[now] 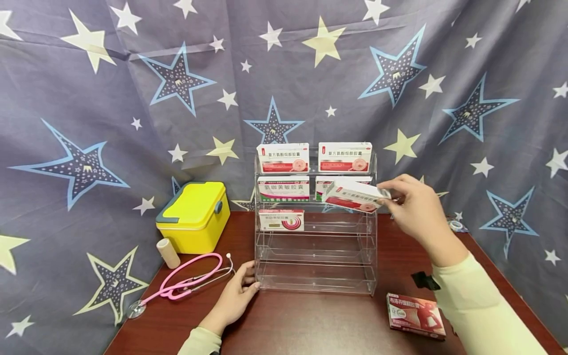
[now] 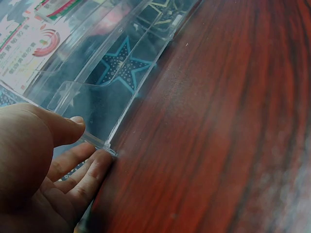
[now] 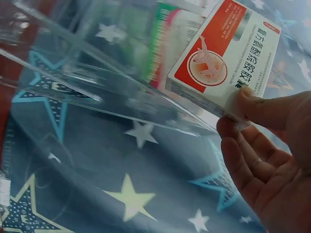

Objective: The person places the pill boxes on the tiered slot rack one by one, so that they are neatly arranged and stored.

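Note:
A clear acrylic tiered rack [image 1: 315, 246] stands on the dark wooden table [image 1: 310, 320] and holds several red-and-white and green-and-white medicine boxes on its upper shelves. My right hand [image 1: 410, 204] pinches a red-and-white medicine box [image 1: 355, 196] by its end, at the right side of the rack's second tier; the same medicine box [image 3: 228, 53] fills the right wrist view above the rack's wall [image 3: 121, 92]. My left hand [image 1: 239, 293] rests against the rack's lower left corner [image 2: 104, 143], thumb and fingers touching its edge.
A yellow case [image 1: 195, 217] with a roll of bandage [image 1: 168, 253] and a pink stethoscope [image 1: 186, 281] lies left of the rack. A red medicine box [image 1: 414, 315] lies flat at the front right. A tape roll [image 1: 456, 226] sits at the far right. Star-patterned cloth hangs behind.

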`<state>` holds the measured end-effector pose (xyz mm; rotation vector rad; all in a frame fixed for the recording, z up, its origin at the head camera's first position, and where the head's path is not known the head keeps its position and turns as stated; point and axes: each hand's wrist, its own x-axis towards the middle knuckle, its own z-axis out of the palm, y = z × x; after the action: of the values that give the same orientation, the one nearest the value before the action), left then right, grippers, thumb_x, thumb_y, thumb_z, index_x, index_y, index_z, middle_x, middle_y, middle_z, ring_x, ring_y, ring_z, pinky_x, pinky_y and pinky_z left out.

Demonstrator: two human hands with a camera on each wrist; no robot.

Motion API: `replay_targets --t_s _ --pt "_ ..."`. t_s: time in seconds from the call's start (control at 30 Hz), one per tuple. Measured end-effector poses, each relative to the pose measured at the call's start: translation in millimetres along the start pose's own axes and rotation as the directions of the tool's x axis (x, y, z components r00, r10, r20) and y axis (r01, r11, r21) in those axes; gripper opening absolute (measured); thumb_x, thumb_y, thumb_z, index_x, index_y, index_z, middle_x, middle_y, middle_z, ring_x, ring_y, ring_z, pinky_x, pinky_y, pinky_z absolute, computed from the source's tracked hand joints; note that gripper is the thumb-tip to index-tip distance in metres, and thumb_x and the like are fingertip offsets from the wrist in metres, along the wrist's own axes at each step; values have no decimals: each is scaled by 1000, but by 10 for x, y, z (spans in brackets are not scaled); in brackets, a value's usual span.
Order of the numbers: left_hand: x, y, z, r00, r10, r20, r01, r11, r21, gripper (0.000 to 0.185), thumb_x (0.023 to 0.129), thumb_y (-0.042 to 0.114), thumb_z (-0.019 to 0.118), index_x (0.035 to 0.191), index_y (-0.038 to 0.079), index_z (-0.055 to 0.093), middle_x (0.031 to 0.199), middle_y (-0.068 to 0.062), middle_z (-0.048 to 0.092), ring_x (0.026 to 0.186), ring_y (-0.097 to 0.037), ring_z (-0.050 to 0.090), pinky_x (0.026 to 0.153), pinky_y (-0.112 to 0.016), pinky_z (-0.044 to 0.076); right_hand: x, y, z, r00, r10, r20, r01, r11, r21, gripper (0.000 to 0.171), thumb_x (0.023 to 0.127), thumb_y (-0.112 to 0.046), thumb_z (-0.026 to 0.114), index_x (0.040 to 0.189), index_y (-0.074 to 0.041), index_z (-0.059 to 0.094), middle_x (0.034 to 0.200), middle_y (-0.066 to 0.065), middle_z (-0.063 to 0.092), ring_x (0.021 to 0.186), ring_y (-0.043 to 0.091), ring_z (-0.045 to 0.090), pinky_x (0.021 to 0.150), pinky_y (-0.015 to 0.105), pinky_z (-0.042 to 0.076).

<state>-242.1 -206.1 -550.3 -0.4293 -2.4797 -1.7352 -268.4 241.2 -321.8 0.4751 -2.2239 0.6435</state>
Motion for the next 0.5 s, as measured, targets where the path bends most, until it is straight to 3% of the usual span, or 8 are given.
replay_targets --t_s 0.13,0.5 --pt "-4 -5 8 1000 -4 1 4 1000 -1 54 99 -2 69 148 13 53 130 -18 64 113 -32 66 88 -29 57 9 39 178 998 -30 46 31 999 -21 27 78 1 88 99 -13 79 91 1 70 74 19 69 66 42 51" --pt "0 19 0 1000 -21 -3 21 1000 11 55 98 -3 69 148 14 53 130 -19 64 113 -31 65 88 -29 57 -74 66 422 989 -48 143 72 982 -172 21 79 -12 90 97 -17 80 92 -3 72 80 26 67 63 50 52"
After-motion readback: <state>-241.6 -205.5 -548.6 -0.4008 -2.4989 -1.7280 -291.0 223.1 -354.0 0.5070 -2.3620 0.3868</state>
